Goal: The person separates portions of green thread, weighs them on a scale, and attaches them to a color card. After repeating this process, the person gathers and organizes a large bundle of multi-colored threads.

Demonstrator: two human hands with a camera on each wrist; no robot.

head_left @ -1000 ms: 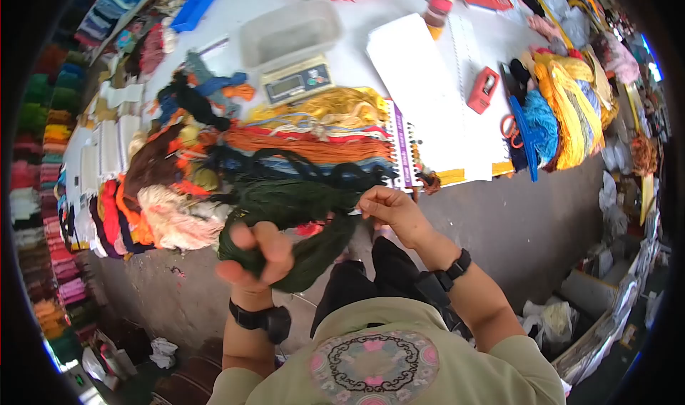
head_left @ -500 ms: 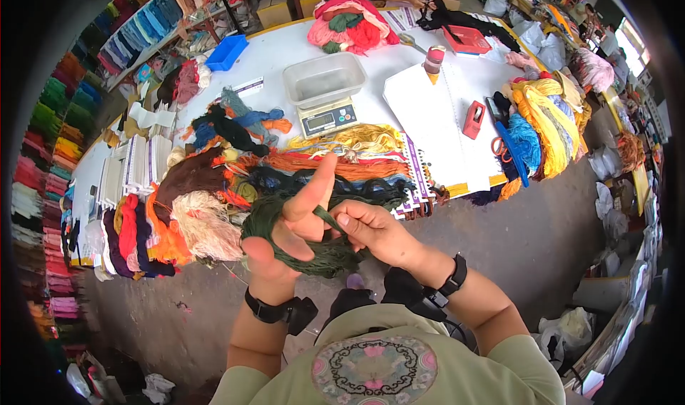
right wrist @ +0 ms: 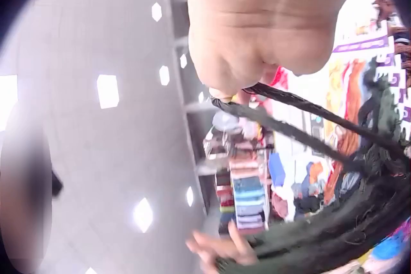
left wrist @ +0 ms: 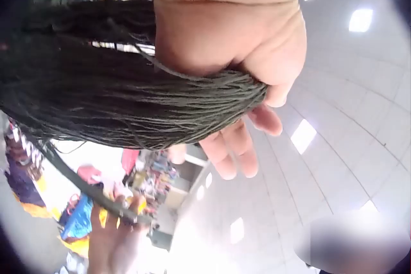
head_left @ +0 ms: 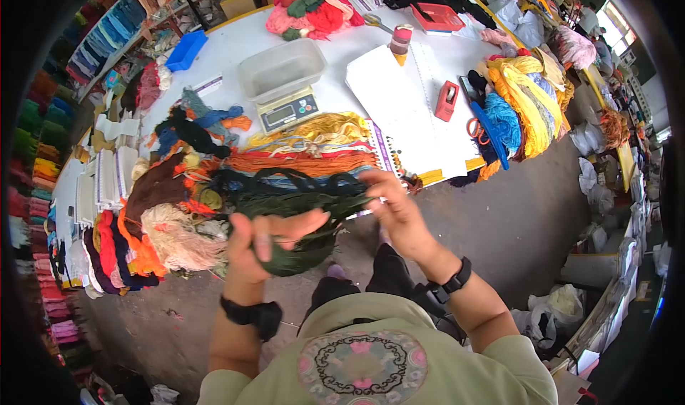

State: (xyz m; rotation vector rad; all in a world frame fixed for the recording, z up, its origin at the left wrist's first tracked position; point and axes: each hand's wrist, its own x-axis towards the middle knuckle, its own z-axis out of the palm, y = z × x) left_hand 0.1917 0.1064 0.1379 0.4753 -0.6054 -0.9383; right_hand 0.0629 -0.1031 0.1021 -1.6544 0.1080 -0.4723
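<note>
A dark green yarn skein point(head_left: 303, 255) hangs looped over my left hand point(head_left: 250, 252), whose fingers are extended. In the left wrist view, the skein point(left wrist: 128, 104) crosses the palm of the left hand point(left wrist: 231, 36), with its fingers apart beyond the loop. My right hand point(head_left: 403, 219), to the right of the skein, pinches a thinner green strand. This strand point(right wrist: 289, 136) runs taut from the right hand point(right wrist: 257, 36) toward the bundle in the right wrist view.
The table holds rows of coloured yarn point(head_left: 307, 164), a scale point(head_left: 287, 110) with a clear tub point(head_left: 282, 70), paper sheets point(head_left: 389, 91), a red box-like tool point(head_left: 447, 100) and a blue holder point(head_left: 489, 135). Pale yarn point(head_left: 178, 237) hangs over the left front edge.
My right hand has moved away from the left, drawing the strand out from the skein. The left hand's fingers now point right instead of up.
</note>
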